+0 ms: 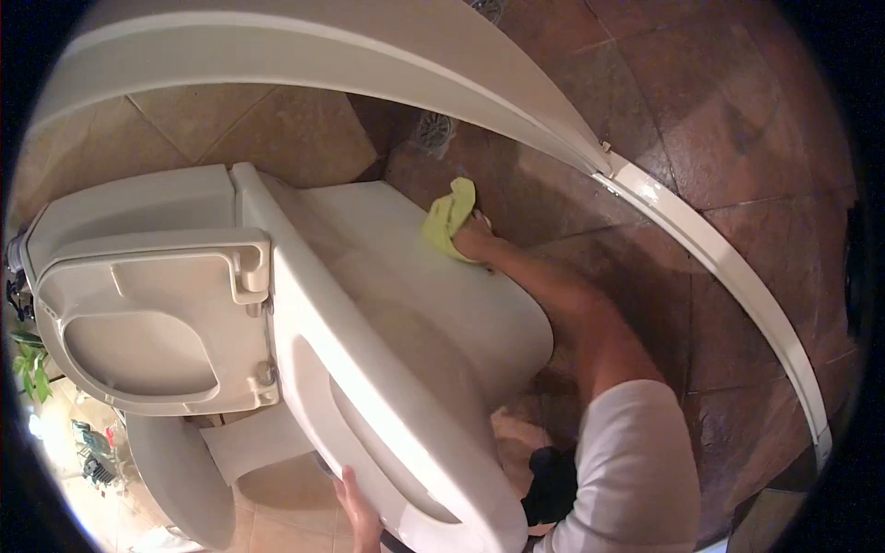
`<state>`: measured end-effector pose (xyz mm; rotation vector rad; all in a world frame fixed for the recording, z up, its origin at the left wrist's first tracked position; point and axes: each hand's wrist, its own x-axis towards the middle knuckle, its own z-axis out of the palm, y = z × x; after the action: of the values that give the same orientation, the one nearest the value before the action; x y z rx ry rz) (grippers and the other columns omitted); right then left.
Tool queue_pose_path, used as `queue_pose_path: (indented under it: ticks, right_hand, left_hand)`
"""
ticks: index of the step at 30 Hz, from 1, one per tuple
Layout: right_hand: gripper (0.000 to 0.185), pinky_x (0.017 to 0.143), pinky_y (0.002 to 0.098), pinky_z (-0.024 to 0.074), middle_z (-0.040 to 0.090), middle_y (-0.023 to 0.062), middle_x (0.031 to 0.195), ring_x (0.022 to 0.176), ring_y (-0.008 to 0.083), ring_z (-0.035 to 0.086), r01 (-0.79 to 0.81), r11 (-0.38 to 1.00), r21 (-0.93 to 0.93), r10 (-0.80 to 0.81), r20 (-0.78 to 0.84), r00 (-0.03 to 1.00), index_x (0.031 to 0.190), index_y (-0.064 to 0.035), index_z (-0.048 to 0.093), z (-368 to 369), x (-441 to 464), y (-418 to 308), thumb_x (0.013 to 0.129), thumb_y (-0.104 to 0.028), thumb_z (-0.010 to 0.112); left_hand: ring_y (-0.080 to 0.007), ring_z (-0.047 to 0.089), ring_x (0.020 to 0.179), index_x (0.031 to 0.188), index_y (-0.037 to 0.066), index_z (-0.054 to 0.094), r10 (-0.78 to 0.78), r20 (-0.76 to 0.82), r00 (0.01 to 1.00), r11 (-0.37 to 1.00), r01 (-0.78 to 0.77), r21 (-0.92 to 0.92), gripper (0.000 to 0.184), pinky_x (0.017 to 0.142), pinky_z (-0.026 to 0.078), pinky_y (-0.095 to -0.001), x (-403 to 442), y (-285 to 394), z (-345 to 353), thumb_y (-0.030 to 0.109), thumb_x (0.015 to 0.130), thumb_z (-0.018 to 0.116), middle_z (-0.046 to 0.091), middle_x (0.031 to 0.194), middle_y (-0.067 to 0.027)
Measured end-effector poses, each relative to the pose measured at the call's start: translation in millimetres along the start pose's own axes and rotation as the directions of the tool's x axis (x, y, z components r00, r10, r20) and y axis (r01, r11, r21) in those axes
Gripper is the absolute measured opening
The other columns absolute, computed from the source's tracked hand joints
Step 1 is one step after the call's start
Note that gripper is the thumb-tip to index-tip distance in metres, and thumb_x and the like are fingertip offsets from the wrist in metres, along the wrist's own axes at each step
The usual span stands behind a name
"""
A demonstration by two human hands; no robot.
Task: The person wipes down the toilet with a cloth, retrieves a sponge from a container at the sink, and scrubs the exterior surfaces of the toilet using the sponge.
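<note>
My right hand (477,240) is closed on a yellow-green cloth (449,219), pressing it against the white outer side of the toilet base (406,249). Part of that hand is hidden by the cloth. At the bottom, my left hand (355,505) is beside the rim of the toilet bowl (387,396), its fingers partly in view and apart. The toilet seat and lid (147,323) stand raised against the tank (138,207).
A curved white frame (728,249) crosses the brown tiled floor (627,276), with a round metal drain (433,131) near the toilet. A white pedestal (184,470), a green plant (32,369) and small items are at the left.
</note>
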<state>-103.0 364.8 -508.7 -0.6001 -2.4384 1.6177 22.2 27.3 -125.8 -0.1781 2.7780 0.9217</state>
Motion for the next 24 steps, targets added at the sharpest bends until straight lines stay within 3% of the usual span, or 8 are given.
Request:
queue_pose_path:
  ticks: [3,7,9,14,17,19,21,24]
  right_hand:
    - [0.047,0.100,0.0504,0.0228,0.042,0.0182,0.131,0.124,0.0338,0.034,0.278,0.953,-0.124,-0.304,-0.381,0.873,0.126,-0.0040,0.042,-16,-69,5,0.087,-0.030,0.037]
    - [0.050,0.100,0.0508,0.0209,0.041,0.0168,0.132,0.125,0.0329,0.033,0.205,0.947,-0.247,-0.287,-0.364,0.886,0.129,-0.0052,0.039,7,-37,21,0.087,-0.032,0.036]
    - [0.054,0.101,0.0514,0.0192,0.033,0.0167,0.138,0.128,0.0325,0.028,0.081,0.947,-0.311,-0.115,-0.092,0.989,0.134,-0.0062,0.030,-7,-6,2,0.088,-0.034,0.036]
    - [0.044,0.104,0.0525,0.0141,0.040,0.0184,0.132,0.126,0.0346,0.032,-0.013,0.999,-0.038,-0.003,-0.400,0.916,0.127,-0.0040,0.040,8,-15,-32,0.088,-0.025,0.035]
    - [0.044,0.106,0.0385,0.0205,0.033,0.0180,0.135,0.125,0.0328,0.031,0.170,0.773,0.611,-0.213,-0.001,0.977,0.130,-0.0041,0.035,-13,-23,-90,0.092,-0.027,0.038]
    - [0.041,0.101,0.0439,0.0286,0.042,0.0184,0.127,0.118,0.0359,0.039,0.489,0.804,0.337,-0.362,-0.376,0.853,0.124,-0.0038,0.042,16,1,-124,0.086,-0.019,0.036]
    - [0.043,0.103,0.0384,0.0258,0.038,0.0164,0.133,0.124,0.0305,0.034,0.591,0.805,0.050,-0.500,-0.480,0.721,0.129,-0.0037,0.038,1,-2,-155,0.092,-0.026,0.037]
    - [0.044,0.103,0.0395,0.0260,0.038,0.0178,0.134,0.124,0.0324,0.034,0.580,0.690,0.432,-0.547,-0.212,0.810,0.128,-0.0024,0.039,-70,-30,-158,0.091,-0.028,0.037]
  left_hand:
    - [-0.0273,0.044,0.111,0.133,-0.006,0.026,-0.007,-0.010,1.000,1.000,0.007,0.002,0.061,0.093,0.036,-0.0368,2,-5,-1,0.035,0.091,0.043,0.042,0.125,-0.0196]
    - [-0.0273,0.044,0.110,0.132,-0.007,0.026,-0.030,-0.046,0.998,1.000,0.030,0.001,0.063,0.093,0.036,-0.0372,1,-3,2,0.037,0.090,0.044,0.042,0.124,-0.0200]
    - [-0.0271,0.044,0.109,0.132,-0.007,0.026,-0.021,-0.024,1.000,1.000,0.021,0.018,0.064,0.093,0.036,-0.0369,0,0,1,0.038,0.090,0.044,0.042,0.124,-0.0199]
    - [-0.0268,0.044,0.109,0.132,-0.007,0.026,-0.001,-0.030,1.000,0.997,0.003,0.072,0.064,0.092,0.036,-0.0362,0,4,4,0.038,0.090,0.043,0.042,0.122,-0.0198]
    - [-0.0258,0.044,0.108,0.130,-0.007,0.028,-0.060,-0.003,0.998,0.997,0.060,0.047,0.063,0.091,0.036,-0.0360,0,3,3,0.039,0.090,0.043,0.043,0.120,-0.0195]
    - [-0.0249,0.047,0.103,0.126,-0.007,0.033,-0.036,-0.113,0.993,0.990,0.051,0.132,0.060,0.087,0.039,-0.0359,2,0,3,0.040,0.090,0.042,0.047,0.114,-0.0184]
    - [-0.0243,0.047,0.101,0.124,-0.006,0.034,-0.059,-0.082,0.995,0.994,0.067,0.090,0.058,0.085,0.040,-0.0358,0,5,8,0.041,0.090,0.042,0.047,0.111,-0.0176]
    - [-0.0237,0.048,0.098,0.121,-0.004,0.036,-0.067,-0.047,0.997,0.992,0.071,0.100,0.057,0.083,0.040,-0.0355,-2,15,13,0.043,0.090,0.042,0.048,0.107,-0.0163]
